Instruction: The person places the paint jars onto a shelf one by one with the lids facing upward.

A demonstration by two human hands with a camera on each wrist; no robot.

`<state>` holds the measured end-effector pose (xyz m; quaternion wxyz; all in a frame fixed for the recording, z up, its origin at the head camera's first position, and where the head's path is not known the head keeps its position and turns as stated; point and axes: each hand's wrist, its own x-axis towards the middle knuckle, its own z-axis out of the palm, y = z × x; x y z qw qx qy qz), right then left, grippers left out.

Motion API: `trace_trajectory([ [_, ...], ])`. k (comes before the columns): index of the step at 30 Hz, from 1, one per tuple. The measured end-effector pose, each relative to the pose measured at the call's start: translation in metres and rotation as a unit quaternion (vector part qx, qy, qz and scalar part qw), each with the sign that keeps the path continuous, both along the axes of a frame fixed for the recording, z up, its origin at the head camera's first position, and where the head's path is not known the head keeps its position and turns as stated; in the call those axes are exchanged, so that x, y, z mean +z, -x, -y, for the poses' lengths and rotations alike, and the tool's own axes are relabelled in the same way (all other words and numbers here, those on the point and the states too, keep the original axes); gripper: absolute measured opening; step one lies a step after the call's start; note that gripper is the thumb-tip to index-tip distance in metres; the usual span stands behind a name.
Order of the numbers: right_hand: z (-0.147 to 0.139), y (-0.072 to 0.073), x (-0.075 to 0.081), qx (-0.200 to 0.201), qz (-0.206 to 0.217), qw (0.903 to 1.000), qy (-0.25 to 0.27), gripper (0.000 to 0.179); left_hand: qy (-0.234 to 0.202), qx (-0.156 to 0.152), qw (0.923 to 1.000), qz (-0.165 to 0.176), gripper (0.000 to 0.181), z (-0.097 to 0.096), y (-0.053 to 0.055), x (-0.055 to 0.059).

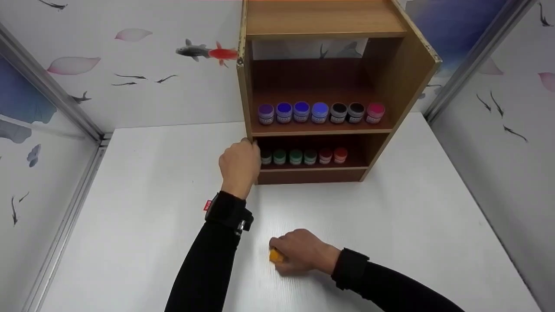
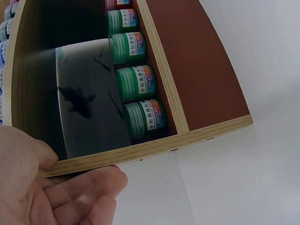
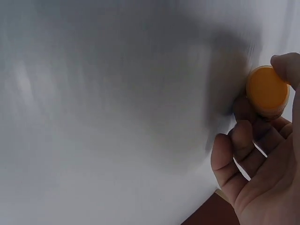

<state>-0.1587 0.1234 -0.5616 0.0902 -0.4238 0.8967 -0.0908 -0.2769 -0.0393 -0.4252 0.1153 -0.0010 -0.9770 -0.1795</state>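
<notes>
My left hand (image 1: 240, 164) grips the left side edge of a wooden shelf (image 1: 312, 177); in the left wrist view the thumb is on one face of the panel and the fingers curl behind it. My right hand (image 1: 301, 251) pinches a small paint jar (image 3: 268, 91) with an orange lid between thumb and fingers, low over the white table in front of the shelf. In the head view the right hand covers most of this jar. Close to my left hand, green paint jars (image 2: 146, 117) stand in the lower compartment, labels facing out.
Purple, blue, black and pink jars (image 1: 320, 112) line the front of the middle shelf. A red-lidded jar (image 1: 340, 155) ends the lower row at the right. The white table (image 1: 143, 225) is bounded by printed wall panels (image 1: 164, 99) at the back and sides.
</notes>
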Motion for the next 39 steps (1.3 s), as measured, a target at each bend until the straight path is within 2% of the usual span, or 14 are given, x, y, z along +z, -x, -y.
trace_trajectory([
  [3, -0.003, 0.003, 0.003, -0.012, -0.019, 0.9997, 0.003, 0.027, 0.006, -0.001, 1.0, -0.005, 0.042, 0.0, 0.0, 0.0],
  [7, -0.009, 0.008, 0.006, -0.033, 0.002, 0.9994, -0.003, 0.031, 0.002, 0.003, 1.0, -0.003, 0.041, 0.0, 0.0, 0.0],
  [13, -0.017, 0.014, 0.005, -0.048, 0.02, 0.9985, 0.018, 0.032, 0.001, 0.004, 1.0, -0.002, 0.041, -0.001, 0.0, 0.001],
  [21, -0.021, 0.016, 0.005, -0.038, 0.011, 0.999, 0.022, 0.036, 0.0, 0.001, 1.0, 0.003, 0.041, -0.001, 0.0, 0.001],
  [28, -0.021, 0.017, 0.007, -0.023, 0.016, 0.9986, 0.046, 0.034, 0.001, 0.003, 0.9999, 0.01, 0.042, 0.0, 0.0, 0.002],
  [39, -0.023, 0.015, 0.008, -0.041, 0.017, 0.9979, 0.047, 0.033, 0.005, -0.003, 1.0, 0.003, 0.042, 0.0, -0.001, 0.001],
])
